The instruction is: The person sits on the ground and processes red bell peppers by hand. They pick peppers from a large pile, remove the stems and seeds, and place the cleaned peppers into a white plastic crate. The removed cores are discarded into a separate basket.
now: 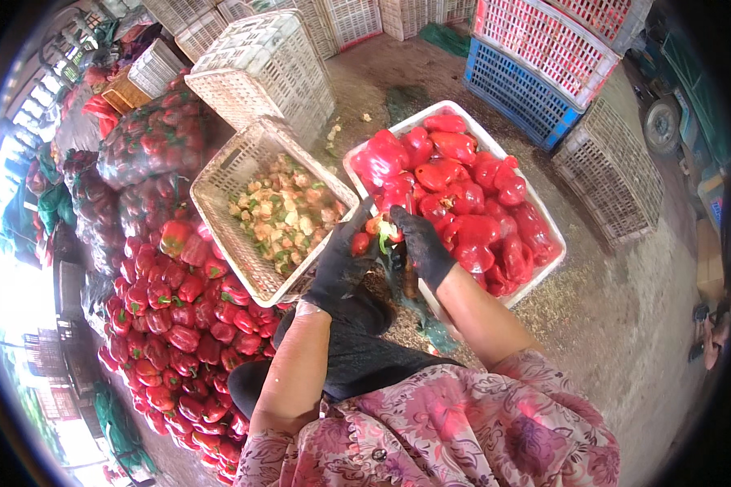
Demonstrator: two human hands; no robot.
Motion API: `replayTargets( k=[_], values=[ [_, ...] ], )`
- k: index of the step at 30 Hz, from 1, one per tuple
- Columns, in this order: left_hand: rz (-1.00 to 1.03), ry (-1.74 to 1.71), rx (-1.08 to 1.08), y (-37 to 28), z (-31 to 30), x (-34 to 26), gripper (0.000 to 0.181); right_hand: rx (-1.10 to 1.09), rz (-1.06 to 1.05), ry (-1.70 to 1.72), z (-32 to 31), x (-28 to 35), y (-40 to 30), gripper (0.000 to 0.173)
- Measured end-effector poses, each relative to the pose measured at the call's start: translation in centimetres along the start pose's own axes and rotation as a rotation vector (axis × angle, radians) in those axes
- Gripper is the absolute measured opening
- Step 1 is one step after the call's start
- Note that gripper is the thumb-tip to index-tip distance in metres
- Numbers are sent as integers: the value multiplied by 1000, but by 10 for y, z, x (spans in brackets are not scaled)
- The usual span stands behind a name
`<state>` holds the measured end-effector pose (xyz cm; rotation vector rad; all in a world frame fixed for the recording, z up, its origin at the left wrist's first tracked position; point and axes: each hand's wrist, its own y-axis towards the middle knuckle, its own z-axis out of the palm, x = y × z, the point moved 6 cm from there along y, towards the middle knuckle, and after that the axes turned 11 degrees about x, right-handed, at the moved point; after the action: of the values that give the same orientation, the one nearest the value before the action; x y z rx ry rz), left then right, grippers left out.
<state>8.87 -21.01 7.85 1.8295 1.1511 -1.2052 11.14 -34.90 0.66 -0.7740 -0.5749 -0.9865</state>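
My left hand (344, 259), in a black glove, holds a red bell pepper (360, 243), most of it hidden by the fingers. Close beside it, my gloved right hand (425, 243) has its fingertips on a pale pepper core (385, 228) with seeds and green bits. Whether a small blade is in the right hand cannot be made out. Beyond the right hand, a white crate (551, 226) is heaped with glossy red peppers (457, 176). Left of the hands stands a tilted, dirty cream crate (213, 189) containing cut cores and stems (286, 213).
A big pile of whole red peppers (183, 329) lies at my left, with filled mesh sacks (152, 143) behind. Stacked crates (268, 67) stand ahead; a blue crate (518, 91) and a cream crate (612, 170) are at right. A wheel (663, 125) shows farther right.
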Motion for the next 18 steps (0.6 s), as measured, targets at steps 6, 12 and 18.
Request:
replayTargets(
  k=[6, 12, 18],
  values=[
    [66, 370, 54, 0, 14, -9, 67, 8, 61, -302, -22, -16, 4, 42],
    [-105, 317, 25, -5, 19, 2, 56, 49, -7, -540, -19, -14, 3, 45],
    [-168, 259, -101, -14, 11, 24, 36, -34, 43, -689, 11, -3, -14, 46]
  ],
)
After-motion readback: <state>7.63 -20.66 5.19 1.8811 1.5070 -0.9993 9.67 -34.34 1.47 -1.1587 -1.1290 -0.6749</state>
